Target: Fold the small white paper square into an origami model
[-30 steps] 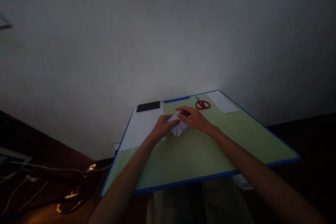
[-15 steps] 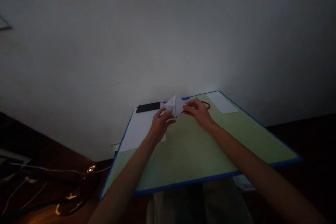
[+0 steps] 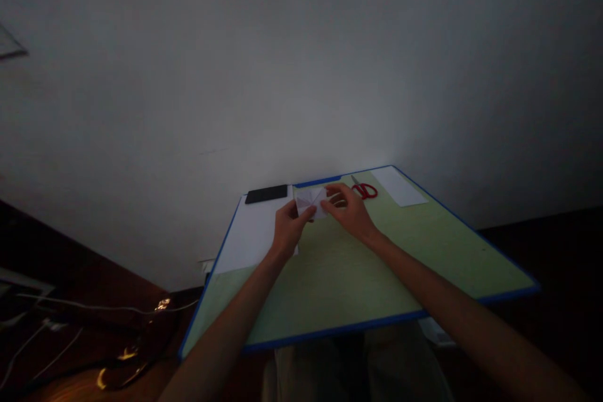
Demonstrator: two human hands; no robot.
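Between my two hands, above the far part of the table, is a small folded white paper (image 3: 311, 199) with crease lines meeting near its middle. My left hand (image 3: 288, 224) grips its left side, the thumb pressed on the front face. At its right edge, my right hand (image 3: 349, 210) pinches the paper between thumb and fingers. Red-handled scissors (image 3: 365, 190) lie on the table just beyond my right hand.
The table (image 3: 348, 282) is pale green with a blue edge and stands against a grey wall (image 3: 301, 63). A black phone-like slab (image 3: 266, 194) rests on a large white sheet (image 3: 245, 232) at the left. A white paper strip (image 3: 400, 186) lies at the far right.
The folded paper has turned from a pointed diamond outline to a squarer one and sits slightly lower. My left thumb has moved onto its face. More of the scissors shows.
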